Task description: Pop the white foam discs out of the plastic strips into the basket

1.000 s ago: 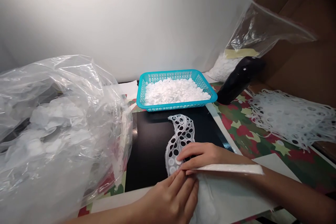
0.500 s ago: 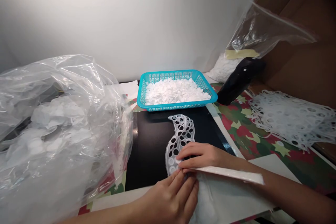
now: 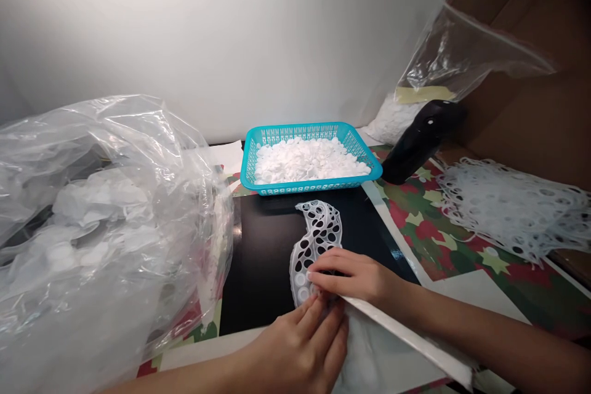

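Observation:
A translucent sheet with many round holes point(image 3: 318, 228) lies curled on the black board point(image 3: 263, 246). Its far part shows open holes, while round discs point(image 3: 302, 292) still sit in the near part. My left hand point(image 3: 305, 341) has its fingers closed on the sheet's near part. My right hand point(image 3: 355, 274) is closed just beyond, its fingertips on the sheet beside the discs. A flat white stick point(image 3: 410, 335) slants from under my right fingers toward the lower right; its inner end is hidden by the hands.
Behind the board stands a turquoise basket point(image 3: 311, 188) of small white discs point(image 3: 309, 160). A big clear bag point(image 3: 115, 246) fills the left. To the right are a black object point(image 3: 420, 141), a clear bag of white pieces point(image 3: 390, 120) and a pile of holed sheets point(image 3: 512, 209).
The white stick's outer end has swung down toward me, from across my right wrist to below it. My right fingertips have shifted slightly left. My left hand has barely moved.

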The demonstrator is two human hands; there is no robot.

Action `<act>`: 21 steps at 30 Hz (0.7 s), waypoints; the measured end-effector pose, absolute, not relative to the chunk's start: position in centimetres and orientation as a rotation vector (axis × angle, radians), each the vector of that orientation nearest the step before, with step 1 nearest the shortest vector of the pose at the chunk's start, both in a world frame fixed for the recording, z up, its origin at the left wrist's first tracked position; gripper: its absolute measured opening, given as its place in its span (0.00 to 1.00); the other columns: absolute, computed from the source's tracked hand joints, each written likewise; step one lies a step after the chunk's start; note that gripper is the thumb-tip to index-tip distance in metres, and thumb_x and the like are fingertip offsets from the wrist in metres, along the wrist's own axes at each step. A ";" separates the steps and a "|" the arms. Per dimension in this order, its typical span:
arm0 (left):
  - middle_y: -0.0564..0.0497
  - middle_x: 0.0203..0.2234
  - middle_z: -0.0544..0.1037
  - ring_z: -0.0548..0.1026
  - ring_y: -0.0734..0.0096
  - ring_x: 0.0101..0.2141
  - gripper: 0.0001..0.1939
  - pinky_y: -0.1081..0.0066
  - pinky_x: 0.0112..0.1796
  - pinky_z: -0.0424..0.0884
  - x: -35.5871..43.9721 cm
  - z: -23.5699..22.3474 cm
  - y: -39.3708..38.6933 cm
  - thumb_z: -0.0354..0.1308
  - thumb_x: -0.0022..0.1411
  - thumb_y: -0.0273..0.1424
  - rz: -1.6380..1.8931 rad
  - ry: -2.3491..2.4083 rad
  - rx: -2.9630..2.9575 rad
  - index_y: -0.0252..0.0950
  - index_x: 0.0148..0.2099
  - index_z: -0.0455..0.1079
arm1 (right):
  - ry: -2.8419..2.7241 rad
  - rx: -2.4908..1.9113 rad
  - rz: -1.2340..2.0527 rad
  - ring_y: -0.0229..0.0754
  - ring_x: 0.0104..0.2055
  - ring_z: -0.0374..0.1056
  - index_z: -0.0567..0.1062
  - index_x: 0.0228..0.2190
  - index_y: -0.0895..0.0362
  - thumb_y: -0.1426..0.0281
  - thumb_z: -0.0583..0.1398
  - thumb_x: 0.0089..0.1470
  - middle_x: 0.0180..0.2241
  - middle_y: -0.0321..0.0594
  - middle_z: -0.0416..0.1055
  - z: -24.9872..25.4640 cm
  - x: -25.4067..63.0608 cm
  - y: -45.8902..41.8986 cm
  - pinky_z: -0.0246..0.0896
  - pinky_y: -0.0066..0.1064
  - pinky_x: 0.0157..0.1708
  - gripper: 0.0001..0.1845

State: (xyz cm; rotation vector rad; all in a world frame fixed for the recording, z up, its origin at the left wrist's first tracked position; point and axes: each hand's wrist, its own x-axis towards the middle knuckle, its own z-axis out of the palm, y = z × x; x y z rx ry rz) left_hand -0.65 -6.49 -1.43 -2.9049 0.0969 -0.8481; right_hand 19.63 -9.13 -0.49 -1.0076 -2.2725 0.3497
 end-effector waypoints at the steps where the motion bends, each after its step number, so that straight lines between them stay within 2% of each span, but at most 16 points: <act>1: 0.40 0.44 0.78 0.77 0.55 0.45 0.15 0.60 0.48 0.73 -0.7 -1.5 -6.5 0.47 0.64 0.24 -0.854 0.089 -2.905 0.25 0.46 0.74 | -2.240 -1.025 0.372 0.40 0.45 0.68 0.73 0.46 0.60 0.74 0.53 0.64 0.42 0.46 0.73 -0.6 19.6 -9.0 0.68 0.30 0.44 0.12; 6: 0.39 0.46 0.77 0.77 0.55 0.45 0.15 0.61 0.46 0.74 -0.7 -1.5 -6.3 0.49 0.64 0.24 -0.828 0.100 -2.915 0.25 0.47 0.73 | -2.113 -0.967 0.604 0.38 0.40 0.70 0.76 0.40 0.61 0.72 0.52 0.65 0.37 0.45 0.75 -0.3 19.8 -8.2 0.67 0.28 0.42 0.12; 13: 0.38 0.46 0.77 0.77 0.55 0.45 0.14 0.62 0.45 0.75 -0.8 -1.5 -6.3 0.51 0.63 0.25 -0.785 0.099 -2.932 0.24 0.47 0.73 | -2.015 -0.975 0.923 0.39 0.43 0.71 0.77 0.39 0.60 0.73 0.56 0.63 0.37 0.43 0.77 0.5 20.5 -7.7 0.66 0.30 0.44 0.10; 16: 0.38 0.46 0.77 0.77 0.56 0.45 0.14 0.63 0.45 0.75 -0.7 -1.3 -6.4 0.50 0.64 0.25 -0.783 0.089 -2.932 0.25 0.47 0.73 | -2.092 -0.899 0.834 0.39 0.44 0.70 0.77 0.41 0.61 0.74 0.57 0.62 0.39 0.44 0.77 0.0 20.7 -7.6 0.66 0.30 0.45 0.09; 21: 0.38 0.42 0.78 0.78 0.58 0.41 0.15 0.62 0.45 0.75 -0.6 -1.0 -6.5 0.46 0.64 0.22 -0.795 0.105 -2.915 0.25 0.46 0.73 | -2.397 -0.826 0.412 0.42 0.48 0.67 0.75 0.46 0.63 0.77 0.54 0.63 0.44 0.49 0.74 -0.2 20.7 -7.9 0.67 0.32 0.46 0.12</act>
